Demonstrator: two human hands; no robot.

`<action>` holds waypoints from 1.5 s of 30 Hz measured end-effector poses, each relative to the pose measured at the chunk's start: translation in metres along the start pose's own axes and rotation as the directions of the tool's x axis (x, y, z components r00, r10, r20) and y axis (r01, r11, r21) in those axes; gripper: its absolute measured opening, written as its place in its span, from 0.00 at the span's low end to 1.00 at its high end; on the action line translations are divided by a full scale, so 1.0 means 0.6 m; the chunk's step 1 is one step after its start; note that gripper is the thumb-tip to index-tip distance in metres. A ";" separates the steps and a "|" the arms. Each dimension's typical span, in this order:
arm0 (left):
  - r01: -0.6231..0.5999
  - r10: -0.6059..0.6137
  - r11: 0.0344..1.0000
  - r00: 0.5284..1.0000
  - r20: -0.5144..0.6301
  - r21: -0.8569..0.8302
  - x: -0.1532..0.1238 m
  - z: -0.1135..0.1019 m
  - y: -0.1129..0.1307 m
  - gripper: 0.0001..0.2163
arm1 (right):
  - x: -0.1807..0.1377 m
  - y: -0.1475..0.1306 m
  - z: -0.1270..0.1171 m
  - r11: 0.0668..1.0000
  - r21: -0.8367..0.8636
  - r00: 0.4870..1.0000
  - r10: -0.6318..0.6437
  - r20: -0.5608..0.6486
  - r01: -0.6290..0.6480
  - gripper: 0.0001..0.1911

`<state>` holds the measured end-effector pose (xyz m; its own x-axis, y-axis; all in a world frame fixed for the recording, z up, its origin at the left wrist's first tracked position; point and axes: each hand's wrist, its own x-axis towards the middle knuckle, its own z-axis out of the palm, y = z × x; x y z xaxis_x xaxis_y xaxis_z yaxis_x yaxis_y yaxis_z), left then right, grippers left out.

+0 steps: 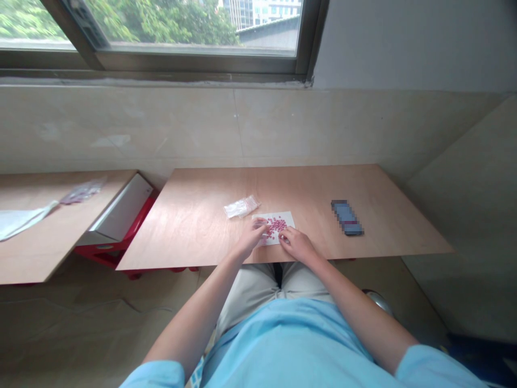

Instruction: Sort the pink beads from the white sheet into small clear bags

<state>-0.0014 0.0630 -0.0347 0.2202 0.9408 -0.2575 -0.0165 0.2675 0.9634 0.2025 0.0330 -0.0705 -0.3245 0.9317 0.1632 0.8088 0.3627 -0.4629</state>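
The left hand (251,242) and right hand (295,244) curled at small pink beads (275,226) on a white card (286,219). Whether either pinched any, I couldn't tell.

A phone (347,217) lies on the plywood tabletop (323,186) below a window (194,27), beside a red stand (103,254).

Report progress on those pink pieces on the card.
Done: the pink pieces already lie heaped on the white card, with the clear plastic bag beside it. In hand: the left hand and right hand reach the heap's edges. Left: the pieces sit in one loose heap.
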 end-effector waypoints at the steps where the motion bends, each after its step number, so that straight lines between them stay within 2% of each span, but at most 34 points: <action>1: 0.009 -0.009 1.000 1.000 0.003 0.007 0.000 0.001 0.000 0.16 | 0.000 0.000 0.000 1.000 0.007 1.000 0.002 0.001 -0.002 0.07; 4: 0.020 -0.021 1.000 1.000 0.018 0.017 -0.001 0.004 0.000 0.16 | 0.001 0.002 0.000 0.996 0.091 1.000 0.007 -0.027 -0.005 0.06; 7: 0.000 -0.001 1.000 0.999 0.042 0.030 -0.002 0.009 0.002 0.15 | 0.006 0.009 -0.001 0.955 0.292 0.992 0.084 -0.090 -0.054 0.06; 9: -0.015 0.012 0.999 0.998 0.065 0.046 -0.004 0.013 0.003 0.14 | 0.013 0.014 -0.006 0.872 0.474 0.973 0.197 -0.117 -0.119 0.10; 12: -0.032 0.019 0.994 0.992 0.122 0.109 -0.009 0.017 0.003 0.13 | 0.028 0.012 -0.023 0.683 0.705 0.927 0.362 -0.097 -0.192 0.16; 14: -0.088 0.059 0.981 0.984 0.166 0.174 -0.013 0.021 0.002 0.13 | 0.036 -0.001 -0.039 0.606 0.775 0.917 0.388 -0.094 -0.177 0.17; 15: -0.127 0.089 0.972 0.978 0.188 0.200 -0.015 0.023 0.002 0.13 | 0.038 -0.011 -0.048 0.605 0.782 0.925 0.365 -0.101 -0.153 0.16; 19: -0.217 0.163 0.957 0.951 0.264 0.191 -0.019 0.028 0.001 0.14 | 0.039 -0.049 -0.073 0.739 0.672 0.983 0.159 -0.093 -0.056 0.12; 21: -0.195 0.145 0.966 0.953 0.265 0.172 -0.019 0.025 0.002 0.14 | 0.034 -0.051 -0.073 0.779 0.625 0.987 0.137 -0.086 -0.053 0.12; 26: -0.094 0.072 0.986 0.985 0.156 0.139 -0.010 0.005 0.016 0.14 | 0.017 -0.005 -0.038 0.855 0.494 0.967 0.235 -0.102 -0.156 0.11; 28: -0.100 0.090 0.989 0.991 0.095 0.106 -0.007 -0.003 0.023 0.14 | 0.010 0.008 -0.020 0.904 0.393 0.977 0.205 -0.059 -0.166 0.09; 31: -0.112 0.111 0.993 0.994 0.026 0.047 -0.004 -0.009 0.029 0.14 | 0.005 0.007 0.000 0.960 0.259 0.993 0.119 -0.023 -0.109 0.09; 34: -0.079 0.079 0.997 0.997 0.009 -0.010 -0.002 -0.010 0.027 0.15 | 0.006 -0.009 0.009 0.984 0.174 0.999 0.041 -0.006 -0.040 0.13; 36: -0.069 0.070 0.997 0.997 0.014 -0.039 -0.001 -0.009 0.024 0.15 | 0.006 -0.017 0.010 0.991 0.133 1.000 0.012 0.012 -0.013 0.11; 40: -0.063 0.064 0.996 0.998 0.021 -0.060 0.001 -0.008 0.018 0.14 | 0.003 -0.019 0.010 0.994 0.105 1.000 0.018 0.011 -0.019 0.07; 45: -0.076 0.077 0.997 0.996 0.039 -0.031 0.003 -0.008 0.013 0.14 | -0.001 -0.021 0.009 0.996 0.085 1.000 0.000 0.003 -0.001 0.12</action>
<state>-0.0056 0.0680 -0.0281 0.2557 0.9499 -0.1797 -0.0635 0.2020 0.9773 0.1896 0.0278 -0.0693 -0.3255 0.9318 0.1606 0.7646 0.3593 -0.5350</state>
